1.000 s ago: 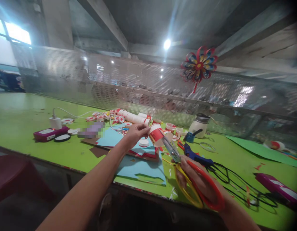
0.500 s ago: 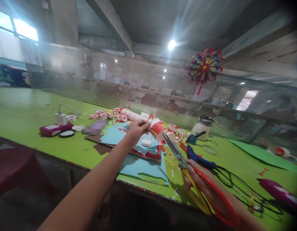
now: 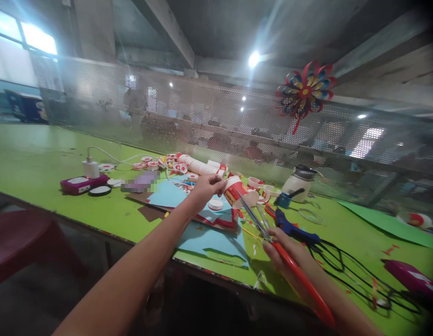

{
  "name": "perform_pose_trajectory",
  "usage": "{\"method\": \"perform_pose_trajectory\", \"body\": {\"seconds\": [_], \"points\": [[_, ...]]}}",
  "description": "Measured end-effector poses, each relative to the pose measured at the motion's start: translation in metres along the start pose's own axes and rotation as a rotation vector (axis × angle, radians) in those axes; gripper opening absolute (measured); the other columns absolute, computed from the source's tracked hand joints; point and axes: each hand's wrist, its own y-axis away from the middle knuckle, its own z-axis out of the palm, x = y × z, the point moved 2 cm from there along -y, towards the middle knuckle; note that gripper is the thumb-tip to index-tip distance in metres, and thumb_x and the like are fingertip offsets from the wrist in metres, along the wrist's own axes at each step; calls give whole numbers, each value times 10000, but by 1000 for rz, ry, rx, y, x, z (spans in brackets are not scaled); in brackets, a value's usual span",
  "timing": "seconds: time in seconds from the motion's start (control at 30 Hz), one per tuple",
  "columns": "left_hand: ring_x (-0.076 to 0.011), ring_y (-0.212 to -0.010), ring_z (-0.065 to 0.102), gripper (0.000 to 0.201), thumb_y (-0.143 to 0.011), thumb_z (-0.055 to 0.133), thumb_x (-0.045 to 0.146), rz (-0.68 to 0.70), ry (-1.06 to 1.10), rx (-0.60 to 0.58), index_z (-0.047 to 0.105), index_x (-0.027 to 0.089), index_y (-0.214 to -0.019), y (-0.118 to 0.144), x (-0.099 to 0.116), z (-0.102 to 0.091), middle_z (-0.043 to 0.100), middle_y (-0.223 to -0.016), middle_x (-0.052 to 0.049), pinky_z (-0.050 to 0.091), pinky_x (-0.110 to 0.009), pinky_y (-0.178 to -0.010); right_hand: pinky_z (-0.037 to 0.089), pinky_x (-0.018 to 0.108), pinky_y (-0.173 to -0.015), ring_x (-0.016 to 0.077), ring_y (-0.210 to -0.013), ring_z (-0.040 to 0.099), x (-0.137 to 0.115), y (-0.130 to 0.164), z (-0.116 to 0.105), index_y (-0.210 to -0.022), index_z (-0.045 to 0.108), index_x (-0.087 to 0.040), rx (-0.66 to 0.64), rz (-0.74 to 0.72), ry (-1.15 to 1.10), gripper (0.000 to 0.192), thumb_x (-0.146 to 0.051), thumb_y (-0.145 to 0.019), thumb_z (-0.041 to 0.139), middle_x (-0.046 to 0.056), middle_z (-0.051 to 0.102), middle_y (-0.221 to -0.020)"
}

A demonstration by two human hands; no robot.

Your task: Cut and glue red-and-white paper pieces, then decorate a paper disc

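1. L hand (image 3: 205,186) is out over the green table (image 3: 37,163), fingers closed round the base end of a red/white paper cup (image 3: 234,190); cup is tipped on its side, rim toward the scissors.
2. R hand (image 3: 286,249) is closed on the red-handled scissors (image 3: 272,238), fingers thru the loops; blades are parted a little, tips just at the cup's rim. Can't tell if the blades touch the paper.
3. Cup is held above blue paper sheets (image 3: 209,238) w/ red scraps on top.
4. A white round lid (image 3: 215,204) lies on the paper right under the L hand.
5. Blue glue gun (image 3: 289,228) lies just beyond the R hand, black cord trailing right.
6. White jar (image 3: 297,182) stands behind, near the mesh screen (image 3: 202,116).
7. Paper pinwheel (image 3: 305,92) hangs on the mesh, upper right.
8. Far left: purple device (image 3: 81,184) w/ white charger (image 3: 91,168).
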Motion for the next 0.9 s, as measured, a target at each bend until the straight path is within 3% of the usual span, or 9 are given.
{"method": "perform_pose_trajectory", "body": {"seconds": [0.43,0.6,0.9], "points": [[-79,-486,432,232,-702,673,318,-41,-15,22,573,121,-630,2,2,3,517,-515,16,324,-239,-510,403,275,-465,140,-477,467,-2,-4,-1,-961,583,-217,-3,23,-70,403,-581,-817,487,-43,466,-581],[-76,-493,434,219,-701,677,302,-47,-7,20,581,118,-632,3,3,4,523,-534,12,326,-233,-505,403,274,-478,144,-498,480,0,-6,-2,-934,583,-206,-65,-9,-53,362,-542,-812,525,-41,488,-557],[-77,-480,440,221,-731,662,297,-53,-10,1,579,116,-635,3,2,4,521,-523,9,334,-232,-499,371,286,-506,156,-524,461,-8,-3,-2,-929,577,-216,-15,16,-62,369,-560,-818,499,-45,458,-549]]}}
